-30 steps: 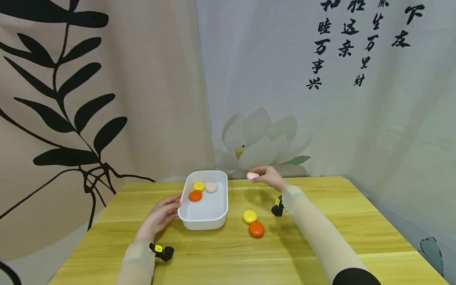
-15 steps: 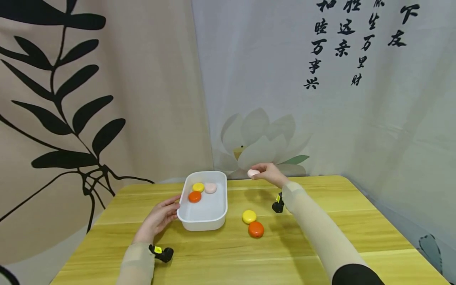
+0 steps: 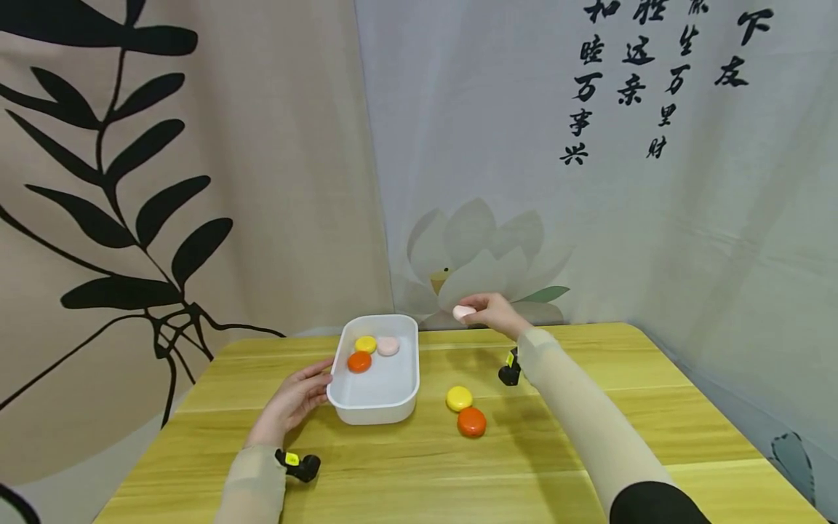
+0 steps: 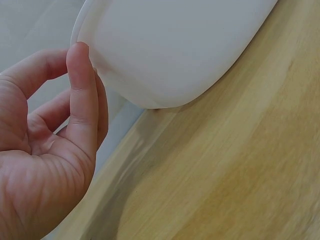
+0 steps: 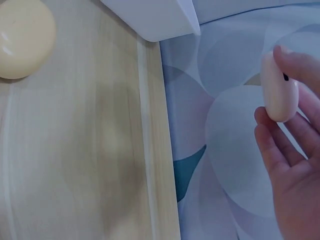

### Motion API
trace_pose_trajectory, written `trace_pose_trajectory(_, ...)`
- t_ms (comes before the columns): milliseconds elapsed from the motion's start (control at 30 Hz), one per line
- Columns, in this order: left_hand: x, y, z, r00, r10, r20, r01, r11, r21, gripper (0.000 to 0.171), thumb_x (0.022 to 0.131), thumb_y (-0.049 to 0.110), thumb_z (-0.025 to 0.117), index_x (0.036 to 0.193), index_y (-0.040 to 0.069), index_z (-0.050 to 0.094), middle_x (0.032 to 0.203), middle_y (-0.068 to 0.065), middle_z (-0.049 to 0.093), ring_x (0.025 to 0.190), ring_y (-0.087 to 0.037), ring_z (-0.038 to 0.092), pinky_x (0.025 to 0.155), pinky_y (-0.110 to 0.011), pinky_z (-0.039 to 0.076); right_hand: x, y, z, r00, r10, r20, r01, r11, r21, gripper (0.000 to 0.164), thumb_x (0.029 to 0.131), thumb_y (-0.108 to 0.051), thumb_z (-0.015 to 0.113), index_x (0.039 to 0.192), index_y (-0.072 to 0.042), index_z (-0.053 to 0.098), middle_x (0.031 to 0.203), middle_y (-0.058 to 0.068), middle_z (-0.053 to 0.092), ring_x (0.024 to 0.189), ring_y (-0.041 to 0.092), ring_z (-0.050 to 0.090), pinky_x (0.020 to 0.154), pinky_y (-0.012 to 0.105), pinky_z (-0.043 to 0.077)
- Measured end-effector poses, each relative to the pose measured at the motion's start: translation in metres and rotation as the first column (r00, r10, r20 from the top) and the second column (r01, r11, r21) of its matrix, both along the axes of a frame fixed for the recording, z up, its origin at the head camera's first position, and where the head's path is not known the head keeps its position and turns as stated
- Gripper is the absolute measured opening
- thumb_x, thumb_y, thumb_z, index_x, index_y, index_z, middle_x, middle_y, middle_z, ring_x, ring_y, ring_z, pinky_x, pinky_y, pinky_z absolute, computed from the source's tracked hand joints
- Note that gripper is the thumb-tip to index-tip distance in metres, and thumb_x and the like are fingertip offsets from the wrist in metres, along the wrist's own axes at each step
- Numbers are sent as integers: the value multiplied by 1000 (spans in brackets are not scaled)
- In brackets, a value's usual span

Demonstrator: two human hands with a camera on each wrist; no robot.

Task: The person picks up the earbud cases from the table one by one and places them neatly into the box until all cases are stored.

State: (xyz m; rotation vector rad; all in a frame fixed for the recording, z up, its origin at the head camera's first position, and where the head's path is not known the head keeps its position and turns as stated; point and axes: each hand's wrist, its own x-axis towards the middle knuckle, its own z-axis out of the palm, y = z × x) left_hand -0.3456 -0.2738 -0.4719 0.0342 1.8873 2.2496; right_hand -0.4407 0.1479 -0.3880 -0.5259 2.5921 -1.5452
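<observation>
Touching white tub (image 3: pixel 374 415) on wooden table (image 3: pixel 386 473) with loose left hand (image 3: pixel 293 400); pinching pink disc (image 3: pixel 463 312) in right hand (image 3: pixel 497 314) before printed curtain (image 3: pixel 478 145) at twelve o'clock.

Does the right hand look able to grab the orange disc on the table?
Probably not yet: the right hand holds a pink disc. Otherwise the way looks free: nothing covers the orange disc, though a yellow disc lies beside it.
</observation>
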Motion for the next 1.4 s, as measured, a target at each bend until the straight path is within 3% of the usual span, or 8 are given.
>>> trace_pose_trajectory(200, 2, 0, 1, 1000, -23, -17, 23, 1000, 5, 59, 97, 7, 58, 148, -5, 32, 106, -11, 67, 73, -10, 62, 68, -20, 54, -1, 0, 6, 1000, -13, -2, 13, 1000, -5, 45, 84, -20, 76, 126, -9, 65, 121, 10, 63, 106, 25, 57, 93, 46, 47)
trace_pose_trajectory(467, 1, 1, 0, 1000, -7, -6, 7, 1000, 16, 58, 96, 7, 59, 148, -4, 34, 104, -12, 67, 72, -11, 62, 67, -20, 54, -2, -2, 14, 999, -30, -17, 30, 999, 25, 45, 83, -22, 77, 125, -10, 65, 118, 8, 64, 106, 24, 58, 90, 40, 48)
trace_pose_trajectory(767, 2, 1, 0, 1000, -20, 1, 20, 1000, 22, 60, 97, 7, 58, 149, -4, 31, 106, -11, 67, 73, -10, 62, 68, -20, 54, -3, -1, 17, 999, -6, -41, 6, 1000, 17, 44, 84, -21, 76, 124, -9, 65, 117, 9, 65, 104, 24, 58, 89, 40, 48)
trace_pose_trajectory(1167, 2, 4, 0, 1000, 10, 17, -10, 1000, 9, 58, 97, 8, 59, 148, -2, 35, 101, -8, 67, 72, -11, 63, 68, -21, 55, -4, -4, 12, 1000, -20, 1, 20, 1000, 15, 44, 84, -18, 76, 126, -9, 65, 121, 8, 63, 108, 24, 57, 92, 40, 48)
trace_pose_trajectory(1400, 1, 3, 0, 1000, 16, 13, -16, 1000, -5, 58, 96, 9, 60, 148, -1, 36, 100, -7, 67, 72, -11, 62, 68, -20, 54, -4, -8, 16, 999, -16, -29, 17, 999, 42, 44, 84, -21, 76, 126, -10, 65, 119, 8, 64, 106, 24, 58, 91, 41, 48)
